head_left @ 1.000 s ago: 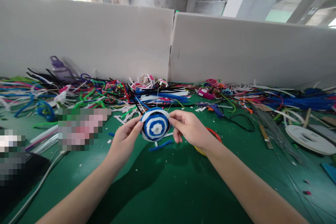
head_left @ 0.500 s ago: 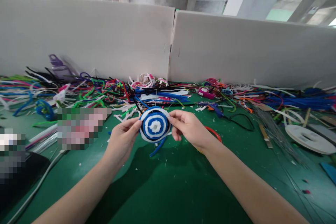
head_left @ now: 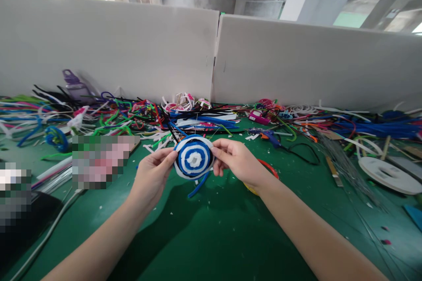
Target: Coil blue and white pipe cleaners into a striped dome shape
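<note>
Fingers (head_left: 169, 160), nearly closed, pinch the striped disc (head_left: 200, 159) at its rim.

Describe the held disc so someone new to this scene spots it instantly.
Start at the green table. Above it, near the picture's middle, the left hand and right hand pinch the disc at opposite edges. Unlike the loose strips strewn behind, it is round, with concentric blue and white rings around a pale centre.
</note>
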A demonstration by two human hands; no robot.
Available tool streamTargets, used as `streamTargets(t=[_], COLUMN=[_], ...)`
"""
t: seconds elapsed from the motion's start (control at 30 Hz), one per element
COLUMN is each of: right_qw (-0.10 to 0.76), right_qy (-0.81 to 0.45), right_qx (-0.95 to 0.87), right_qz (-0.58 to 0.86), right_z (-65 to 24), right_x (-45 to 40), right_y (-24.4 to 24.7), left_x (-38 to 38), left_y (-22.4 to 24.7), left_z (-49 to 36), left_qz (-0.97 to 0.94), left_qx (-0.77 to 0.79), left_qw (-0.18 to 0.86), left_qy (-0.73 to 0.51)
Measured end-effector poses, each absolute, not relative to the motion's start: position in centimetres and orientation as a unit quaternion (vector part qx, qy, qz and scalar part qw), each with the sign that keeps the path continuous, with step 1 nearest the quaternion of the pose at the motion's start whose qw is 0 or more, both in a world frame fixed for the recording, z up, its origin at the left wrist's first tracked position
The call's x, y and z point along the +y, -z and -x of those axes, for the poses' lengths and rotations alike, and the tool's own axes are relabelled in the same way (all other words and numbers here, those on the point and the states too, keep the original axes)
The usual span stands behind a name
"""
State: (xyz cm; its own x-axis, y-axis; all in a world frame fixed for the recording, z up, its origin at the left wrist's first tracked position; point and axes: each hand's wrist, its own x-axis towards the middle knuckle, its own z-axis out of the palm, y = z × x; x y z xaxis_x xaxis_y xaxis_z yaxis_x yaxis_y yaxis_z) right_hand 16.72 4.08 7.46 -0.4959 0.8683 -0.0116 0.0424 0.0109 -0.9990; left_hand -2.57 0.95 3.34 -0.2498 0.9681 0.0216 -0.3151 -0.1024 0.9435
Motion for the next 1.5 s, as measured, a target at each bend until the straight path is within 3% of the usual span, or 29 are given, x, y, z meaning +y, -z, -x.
streamTargets(t=[0.3,0.9,1.3,1.5], right_qw=[0.329,0.356,0.456,0.444], right_qy=[-0.608,-0.577,-0.606,-0.657], right_qx=[-0.631,-0.656,-0.560,-0.504], right_qz=[0.352,0.332,0.334,0.342], right_z=[-17.0,-17.2,-16.5,-16.0], right_x=[4.0,4.9,5.8,5.3], right_y=[-7.6,-6.3,-4.4,-4.8], left_x=[0.7,0.7,0.5,0.4], left_y=[-3.2,-3.4,-3.9,-3.4], left_z=[2.1,2.2,1.9,2.0], left_qz=[-0.348,-0.295,-0.332,-0.369], left_qx=[0.397,0.394,0.377,0.395], left_qw=[0.602,0.613,0.617,0.591], left_qy=[-0.599,-0.619,-0.606,-0.599])
